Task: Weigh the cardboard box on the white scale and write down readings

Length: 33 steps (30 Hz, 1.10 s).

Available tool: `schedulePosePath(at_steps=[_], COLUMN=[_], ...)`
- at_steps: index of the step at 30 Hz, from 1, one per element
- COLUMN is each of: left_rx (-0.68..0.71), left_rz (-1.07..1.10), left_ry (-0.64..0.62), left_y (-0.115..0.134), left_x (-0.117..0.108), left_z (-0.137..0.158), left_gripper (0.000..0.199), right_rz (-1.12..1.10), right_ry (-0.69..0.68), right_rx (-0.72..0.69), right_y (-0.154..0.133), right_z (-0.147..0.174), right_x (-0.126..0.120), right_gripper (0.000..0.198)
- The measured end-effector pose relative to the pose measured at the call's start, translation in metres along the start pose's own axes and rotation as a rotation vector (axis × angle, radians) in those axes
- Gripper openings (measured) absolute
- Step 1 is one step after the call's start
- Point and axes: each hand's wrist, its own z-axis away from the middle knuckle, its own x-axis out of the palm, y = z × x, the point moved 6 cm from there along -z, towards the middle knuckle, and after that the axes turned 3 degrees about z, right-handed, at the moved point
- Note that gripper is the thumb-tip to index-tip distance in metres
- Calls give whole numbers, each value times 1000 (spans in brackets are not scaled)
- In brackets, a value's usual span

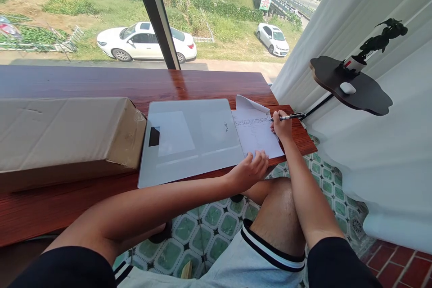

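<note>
My right hand [282, 126] is closed round a dark pen [293, 116], its tip at the right side of the top sheet of a white notepad [255, 134]. Rows of small handwriting run across the upper part of that sheet, and a turned-over page curls up at the pad's far edge. At the pad's near edge rests my left hand [252, 170], fingers loosely bent and apart, holding nothing. A closed silver laptop [199, 139] lies flat just left of the pad, close against it.
A long cardboard box [64, 132] fills the left of the red-brown wooden table [216, 82]. To the right, a dark wavy-edged stand [367, 94] bears a potted plant [355, 62] and a white mouse [347, 88]. White curtains [384, 153] hang behind it.
</note>
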Motion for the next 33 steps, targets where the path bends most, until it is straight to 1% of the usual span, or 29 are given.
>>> schedulePosePath(at_steps=[6, 12, 15, 20, 26, 33], left_rx=[-1, 13, 9, 12, 15, 10], left_rz=[27, -10, 13, -40, -24, -49], left_ry=[-23, -33, -30, -5, -38, -1], left_y=[0, 0, 0, 0, 0, 1], left_x=[1, 1, 1, 0, -1, 0], left_z=[0, 0, 0, 0, 0, 1], left_gripper=[47, 49, 49, 49, 49, 49], right_rz=[1, 6, 7, 7, 12, -14], right_ry=[-16, -18, -15, 1, 5, 30], right_rx=[2, 0, 0, 3, -4, 6], right_y=[4, 6, 5, 3, 3, 2], right_z=[-2, -3, -2, -2, -3, -3], right_x=[2, 2, 2, 1, 1, -1], right_gripper=[29, 29, 30, 30, 28, 29])
